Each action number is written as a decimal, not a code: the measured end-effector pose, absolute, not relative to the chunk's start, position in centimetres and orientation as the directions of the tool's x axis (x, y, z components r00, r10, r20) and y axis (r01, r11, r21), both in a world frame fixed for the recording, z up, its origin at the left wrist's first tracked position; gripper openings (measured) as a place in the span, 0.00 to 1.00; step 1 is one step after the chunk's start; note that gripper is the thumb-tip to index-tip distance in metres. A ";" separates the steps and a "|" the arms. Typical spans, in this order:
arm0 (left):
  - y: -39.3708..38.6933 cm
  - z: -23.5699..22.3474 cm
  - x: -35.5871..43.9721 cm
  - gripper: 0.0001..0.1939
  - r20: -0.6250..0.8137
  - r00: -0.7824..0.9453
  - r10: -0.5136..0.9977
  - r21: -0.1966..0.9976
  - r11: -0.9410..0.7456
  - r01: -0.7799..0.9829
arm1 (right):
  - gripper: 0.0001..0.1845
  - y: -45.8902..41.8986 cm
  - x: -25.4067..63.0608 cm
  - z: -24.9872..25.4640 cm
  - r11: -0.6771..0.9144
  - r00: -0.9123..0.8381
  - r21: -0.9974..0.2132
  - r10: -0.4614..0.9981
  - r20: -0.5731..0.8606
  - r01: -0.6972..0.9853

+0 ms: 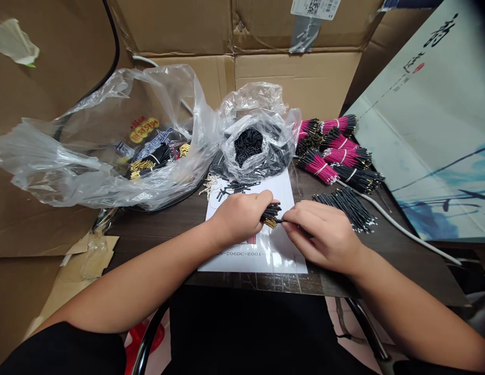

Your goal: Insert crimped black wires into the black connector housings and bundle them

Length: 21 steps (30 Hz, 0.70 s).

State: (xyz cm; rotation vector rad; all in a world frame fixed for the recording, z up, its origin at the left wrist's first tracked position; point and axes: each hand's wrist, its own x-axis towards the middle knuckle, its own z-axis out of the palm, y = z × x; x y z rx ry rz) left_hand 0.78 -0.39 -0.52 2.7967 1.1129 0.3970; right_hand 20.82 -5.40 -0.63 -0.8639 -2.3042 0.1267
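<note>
L hand (244, 216) fisted rnd wire bundle (271, 211); R hand (322, 232) pinching blk piece (280, 221) alongside.

Free tabletop (160, 229) at left; plastic bag (89, 166) beyond

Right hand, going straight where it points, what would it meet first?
The right hand would probably meet the gold-ended bundle in the left hand, though depth is unclear.

Fairly bright, seemingly lit from above. Glaring on glossy printed sheet (287, 256), glinting off clear plastic bag (66, 169). Stretched toward edges, dark at top-right corner.
</note>
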 end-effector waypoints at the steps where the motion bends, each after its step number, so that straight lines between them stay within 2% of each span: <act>1: -0.4 -0.4 0.8 0.09 0.189 0.698 0.690 0.186 -0.723 0.665 | 0.05 -5.4 20.8 -0.6 0.778 -0.568 -0.305 0.616 0.546 0.550; 5: -0.5 -0.1 1.0 0.12 0.114 0.697 0.708 0.166 -0.706 0.689 | 0.04 -5.2 20.8 -0.5 0.785 -0.607 -0.285 0.609 0.511 0.549; 12: -0.5 0.1 1.2 0.12 0.014 0.670 0.742 0.163 -0.663 0.731 | 0.03 -5.2 20.9 -0.7 0.762 -0.592 -0.256 0.630 0.503 0.594; 16: -0.5 0.0 1.3 0.14 -0.020 0.673 0.739 0.186 -0.659 0.729 | 0.03 -5.0 21.0 -0.8 0.758 -0.583 -0.318 0.645 0.494 0.569; 21: -0.7 -0.3 1.2 0.09 -0.051 0.681 0.731 0.321 -0.633 0.704 | 0.04 -4.7 20.8 -0.9 0.742 -0.542 -0.417 0.669 0.509 0.525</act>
